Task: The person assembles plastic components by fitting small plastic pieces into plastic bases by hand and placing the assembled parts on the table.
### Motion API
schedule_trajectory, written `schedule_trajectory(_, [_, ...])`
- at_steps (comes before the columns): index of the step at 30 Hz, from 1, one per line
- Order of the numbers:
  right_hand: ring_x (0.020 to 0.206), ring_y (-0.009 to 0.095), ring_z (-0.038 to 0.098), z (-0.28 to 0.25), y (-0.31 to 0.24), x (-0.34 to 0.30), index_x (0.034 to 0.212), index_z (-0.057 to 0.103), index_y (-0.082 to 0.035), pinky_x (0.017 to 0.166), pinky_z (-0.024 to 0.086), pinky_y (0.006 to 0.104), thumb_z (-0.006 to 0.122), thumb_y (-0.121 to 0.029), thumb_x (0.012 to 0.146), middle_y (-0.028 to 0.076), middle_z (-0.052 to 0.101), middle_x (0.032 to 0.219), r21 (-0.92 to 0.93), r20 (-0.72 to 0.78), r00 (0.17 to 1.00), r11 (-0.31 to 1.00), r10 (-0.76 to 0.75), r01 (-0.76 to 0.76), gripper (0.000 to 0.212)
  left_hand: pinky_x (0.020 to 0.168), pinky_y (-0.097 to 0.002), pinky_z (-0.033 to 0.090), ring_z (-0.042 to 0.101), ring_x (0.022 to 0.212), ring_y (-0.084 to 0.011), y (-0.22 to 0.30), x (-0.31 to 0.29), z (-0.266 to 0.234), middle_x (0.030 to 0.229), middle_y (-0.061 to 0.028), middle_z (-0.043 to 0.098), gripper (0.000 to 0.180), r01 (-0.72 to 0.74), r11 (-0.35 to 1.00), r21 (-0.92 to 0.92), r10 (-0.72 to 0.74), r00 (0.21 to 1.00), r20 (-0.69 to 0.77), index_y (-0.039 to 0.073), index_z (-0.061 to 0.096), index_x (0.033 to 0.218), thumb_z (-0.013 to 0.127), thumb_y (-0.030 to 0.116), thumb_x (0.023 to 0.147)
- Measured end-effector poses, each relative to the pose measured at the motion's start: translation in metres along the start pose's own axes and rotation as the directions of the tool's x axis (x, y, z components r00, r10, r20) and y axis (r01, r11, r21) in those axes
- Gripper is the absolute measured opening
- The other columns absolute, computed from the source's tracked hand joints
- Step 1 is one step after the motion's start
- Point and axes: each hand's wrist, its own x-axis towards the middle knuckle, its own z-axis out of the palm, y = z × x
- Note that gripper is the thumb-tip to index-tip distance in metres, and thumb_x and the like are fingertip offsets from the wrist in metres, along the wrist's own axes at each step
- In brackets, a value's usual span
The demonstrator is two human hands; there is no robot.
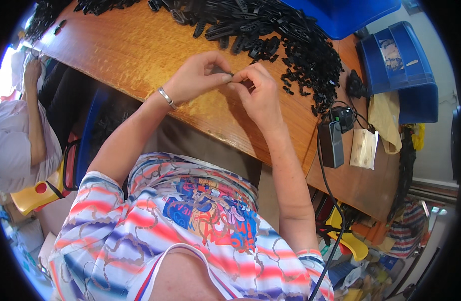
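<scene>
Over the wooden table (125,55), my left hand (195,78) and my right hand (260,95) meet with their fingertips almost touching. Both are closed in a pinch on a small black part (231,76), mostly hidden by the fingers; its exact kind does not show. A silver bracelet (166,98) circles my left wrist. Beyond my hands lies a heap of long black plastic pieces (245,25). A pile of small black pieces (313,65) spreads to the right of my right hand.
A blue bin (341,17) stands at the far right, with more blue bins (398,65) beside it. Right of my hands are a black box-shaped device (332,145) with a cable and a white packet (363,149). Another person (24,135) sits at the left.
</scene>
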Motion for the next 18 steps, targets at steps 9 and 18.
schedule_trajectory(9, [0.089,0.033,0.074,0.036,-0.032,-0.002,0.103,0.076,-0.001,0.079,0.057,0.0445,0.089,-0.020,0.084,0.019,0.077,0.101,0.193,0.356,0.839,0.846,0.412,-0.498,0.030,0.084,-0.0300,0.053,0.064,0.094,-0.0130,0.023,-0.053,-0.034,0.103,-0.0052,0.068,0.022,0.003,0.864,0.504,-0.003,1.000,-0.001,0.002,0.068,0.115,0.071,0.004,0.094])
schedule_trajectory(18, [0.094,0.033,0.072,-0.007,0.040,0.017,0.103,0.078,-0.006,0.081,0.058,0.0437,0.070,-0.009,0.094,0.014,0.069,0.105,-0.346,-0.002,0.992,0.931,0.123,-0.116,0.012,0.100,-0.0426,0.056,0.072,0.115,-0.0319,0.057,-0.038,-0.090,0.120,-0.0144,0.076,0.029,-0.130,0.491,0.861,0.261,0.965,-0.004,0.002,0.073,0.121,0.072,0.013,0.095])
